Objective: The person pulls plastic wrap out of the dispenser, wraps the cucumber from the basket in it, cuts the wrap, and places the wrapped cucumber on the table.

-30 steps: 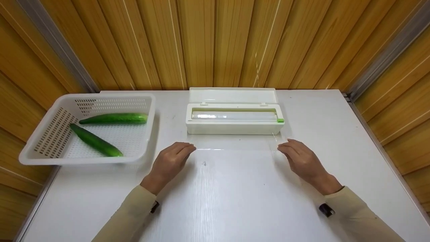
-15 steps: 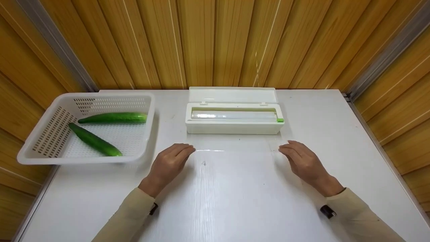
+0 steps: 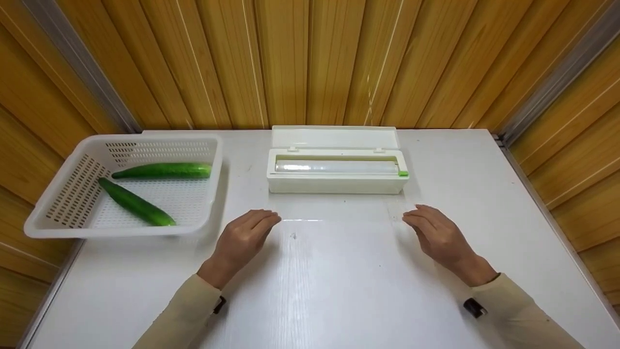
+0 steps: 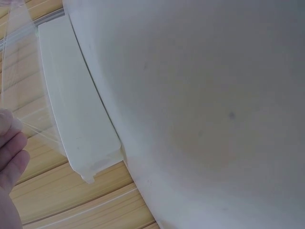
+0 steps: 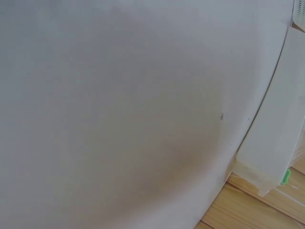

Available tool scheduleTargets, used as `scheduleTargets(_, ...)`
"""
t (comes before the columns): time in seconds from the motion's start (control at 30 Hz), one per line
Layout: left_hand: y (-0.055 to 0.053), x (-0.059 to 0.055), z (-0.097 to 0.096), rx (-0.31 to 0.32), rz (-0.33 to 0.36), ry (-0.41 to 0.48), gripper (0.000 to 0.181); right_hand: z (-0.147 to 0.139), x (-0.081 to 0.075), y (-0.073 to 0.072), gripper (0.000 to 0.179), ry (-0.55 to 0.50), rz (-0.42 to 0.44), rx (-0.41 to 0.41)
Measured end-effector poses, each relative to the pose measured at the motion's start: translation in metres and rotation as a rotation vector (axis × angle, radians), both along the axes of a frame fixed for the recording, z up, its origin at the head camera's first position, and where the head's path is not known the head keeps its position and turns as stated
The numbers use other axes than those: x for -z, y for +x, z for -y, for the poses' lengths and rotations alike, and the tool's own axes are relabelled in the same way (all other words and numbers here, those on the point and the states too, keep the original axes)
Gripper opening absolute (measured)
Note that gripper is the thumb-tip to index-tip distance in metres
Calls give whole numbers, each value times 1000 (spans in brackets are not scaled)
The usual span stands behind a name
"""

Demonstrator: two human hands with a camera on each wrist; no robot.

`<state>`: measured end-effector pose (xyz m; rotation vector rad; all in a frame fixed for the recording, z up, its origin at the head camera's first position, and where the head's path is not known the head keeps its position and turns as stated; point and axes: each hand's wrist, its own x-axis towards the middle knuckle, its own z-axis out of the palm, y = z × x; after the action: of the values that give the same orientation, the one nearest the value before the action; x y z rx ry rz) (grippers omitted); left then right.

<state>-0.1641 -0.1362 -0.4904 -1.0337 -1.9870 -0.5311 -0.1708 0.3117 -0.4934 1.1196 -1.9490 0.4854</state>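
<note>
Left hand and right hand are pinching the film, easing its edge farther from the box, apparently unrolling more.

Basket on table, left of dispenser — cucumbers inside; film roll in dispenser, film sheet before it — wall behind.
</note>
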Motion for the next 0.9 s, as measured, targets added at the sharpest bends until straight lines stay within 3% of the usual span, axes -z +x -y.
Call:
scheduleTargets(0.47, 6, 1, 2, 33, 29, 27, 33, -1, 3, 5, 30, 11, -4, -16)
scheduleTargets(0.9, 10, 3, 4, 44, 34, 16, 23, 0, 4, 10, 32, 5, 6, -27)
